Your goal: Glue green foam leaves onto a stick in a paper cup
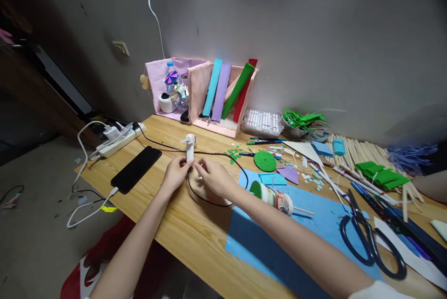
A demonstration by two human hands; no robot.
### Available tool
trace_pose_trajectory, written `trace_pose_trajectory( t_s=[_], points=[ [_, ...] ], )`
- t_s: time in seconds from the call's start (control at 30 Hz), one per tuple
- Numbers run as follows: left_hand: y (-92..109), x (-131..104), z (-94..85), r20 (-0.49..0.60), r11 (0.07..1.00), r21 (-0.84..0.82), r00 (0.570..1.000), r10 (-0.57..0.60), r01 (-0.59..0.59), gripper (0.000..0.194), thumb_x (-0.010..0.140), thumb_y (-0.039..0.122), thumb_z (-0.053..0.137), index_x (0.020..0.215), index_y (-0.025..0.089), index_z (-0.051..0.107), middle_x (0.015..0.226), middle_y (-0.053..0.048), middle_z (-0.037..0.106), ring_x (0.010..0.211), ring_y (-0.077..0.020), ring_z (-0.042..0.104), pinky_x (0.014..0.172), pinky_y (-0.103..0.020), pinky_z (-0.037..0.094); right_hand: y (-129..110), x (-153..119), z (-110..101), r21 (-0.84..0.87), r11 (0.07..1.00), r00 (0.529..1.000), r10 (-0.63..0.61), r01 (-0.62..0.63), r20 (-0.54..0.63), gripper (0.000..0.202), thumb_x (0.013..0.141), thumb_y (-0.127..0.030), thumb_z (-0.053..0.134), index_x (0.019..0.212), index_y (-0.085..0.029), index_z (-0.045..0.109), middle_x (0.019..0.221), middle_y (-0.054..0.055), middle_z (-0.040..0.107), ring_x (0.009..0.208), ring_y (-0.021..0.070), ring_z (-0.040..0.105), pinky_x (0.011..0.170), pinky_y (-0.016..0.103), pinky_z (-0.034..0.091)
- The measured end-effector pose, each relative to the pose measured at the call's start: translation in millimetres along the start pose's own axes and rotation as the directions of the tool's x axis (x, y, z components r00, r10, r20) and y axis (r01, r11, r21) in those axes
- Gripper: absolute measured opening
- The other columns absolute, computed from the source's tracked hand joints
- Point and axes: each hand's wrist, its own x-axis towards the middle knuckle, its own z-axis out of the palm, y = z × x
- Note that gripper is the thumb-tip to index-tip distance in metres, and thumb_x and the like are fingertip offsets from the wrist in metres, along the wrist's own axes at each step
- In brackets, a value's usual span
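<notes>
Near the table's middle, my left hand (175,173) is closed round the lower handle of a small white glue gun (190,147). Its body points up and away from me. A black cord (206,202) runs from the handle's lower end and loops across the wood. My right hand (214,175) is close beside the left, its thumb and fingertips pinched at the cord by the handle; the exact contact is partly hidden. Below my right forearm, a decorated paper cup (277,199) with a green end and a stick lies on a blue sheet (268,248).
A black phone (136,168) and a white power strip (122,139) occupy the left. Behind stands a pink cardboard shelf (197,98) holding coloured strips. Markers (263,122), a green disc (264,161), paper scraps and large scissors (366,238) spread over the right.
</notes>
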Motion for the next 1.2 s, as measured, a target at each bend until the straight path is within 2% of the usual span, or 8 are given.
trace_pose_trajectory(
  t_s=[0.23,0.37,0.5,0.6,0.67,0.9,1.0,1.2],
  points=[
    [62.6,-45.5,-15.2,-0.159,0.994,0.093,0.984,0.077,-0.063,0.016,0.072,0.034,0.06,0.075,0.018,0.06,0.079,-0.003,0.062,0.069,-0.0157,0.056,0.063,-0.026,0.041,-11.1,17.4,7.3,0.523,0.851,0.999,-0.026,0.045,-0.043,0.028,0.085,-0.041,0.053,0.101,-0.017,0.05,0.095,0.007,0.061,0.085,0.0174,0.059,0.076,0.03,0.047],
    [107.1,-81.2,-17.8,-0.078,0.933,0.251,0.956,0.284,-0.257,0.005,0.074,0.024,0.059,0.072,0.02,0.056,0.076,0.0,0.056,0.075,-0.0158,0.052,0.066,-0.026,0.039,-33.4,-15.9,-2.5,0.714,0.694,0.986,0.037,0.092,-0.163,0.026,0.087,-0.04,0.05,0.1,-0.017,0.052,0.086,0.003,0.061,0.078,0.016,0.058,0.069,0.028,0.047],
    [123.9,-99.7,-12.3,0.066,0.836,0.017,0.835,0.546,-0.548,0.002,0.081,0.02,0.057,0.082,0.02,0.059,0.082,-0.001,0.058,0.079,-0.0144,0.054,0.071,-0.026,0.041,-38.8,-69.9,-34.4,0.69,0.705,0.945,0.086,0.165,-0.314,0.026,0.091,-0.039,0.046,0.098,-0.016,0.059,0.083,0.003,0.063,0.077,0.0154,0.058,0.073,0.027,0.046],
    [121.6,-94.6,8.1,0.036,0.81,-0.08,0.81,0.585,-0.581,0.006,0.086,0.022,0.052,0.084,0.02,0.057,0.082,-0.002,0.059,0.081,-0.0146,0.056,0.074,-0.027,0.043,-22.6,-112.5,-58.5,0.661,0.717,0.885,0.138,0.22,-0.444,0.027,0.092,-0.037,0.043,0.094,-0.018,0.062,0.083,0.003,0.064,0.071,0.0147,0.057,0.066,0.027,0.046],
    [119.2,-85.1,32.2,0.198,0.841,-0.065,0.819,0.539,-0.538,0.021,0.083,0.03,0.058,0.102,0.021,0.055,0.099,-0.005,0.061,0.092,-0.0178,0.057,0.081,-0.031,0.045,-5.3,-137.5,-68.7,0.652,0.714,0.836,0.174,0.258,-0.521,0.028,0.092,-0.036,0.042,0.091,-0.018,0.064,0.08,0.003,0.065,0.065,0.0142,0.056,0.062,0.027,0.045],
    [121.4,-65.9,115.6,0.714,0.815,-0.009,0.567,0.411,-0.58,0.085,0.061,0.05,0.073,0.131,0.017,0.039,0.131,-0.016,0.049,0.12,-0.0331,0.048,0.098,-0.046,0.04,41.5,-184.8,-78.2,0.571,0.76,0.61,0.301,0.311,-0.733,0.036,0.09,-0.034,0.038,0.071,-0.017,0.063,0.067,0.003,0.062,0.057,0.0143,0.053,0.056,0.027,0.042],
    [118.7,-63.8,126.0,0.696,0.863,-0.002,0.619,0.364,-0.505,0.074,0.06,0.046,0.074,0.123,0.019,0.045,0.122,-0.013,0.056,0.109,-0.0316,0.056,0.089,-0.043,0.044,49.1,-192.0,-83.7,0.554,0.785,0.561,0.337,0.276,-0.757,0.034,0.089,-0.037,0.038,0.071,-0.017,0.059,0.067,0.003,0.061,0.057,0.0152,0.051,0.054,0.028,0.041],
    [100.1,-36.4,119.8,0.433,0.972,-0.223,0.886,0.164,-0.071,0.057,0.067,0.049,0.068,0.108,0.019,0.043,0.101,-0.006,0.061,0.087,-0.0202,0.06,0.074,-0.031,0.047,61.9,-204.8,-75.9,0.488,0.861,0.61,0.31,0.146,-0.73,0.026,0.087,-0.04,0.042,0.089,-0.018,0.055,0.058,0.0,0.058,0.055,0.0163,0.05,0.057,0.029,0.041]
  ],
)
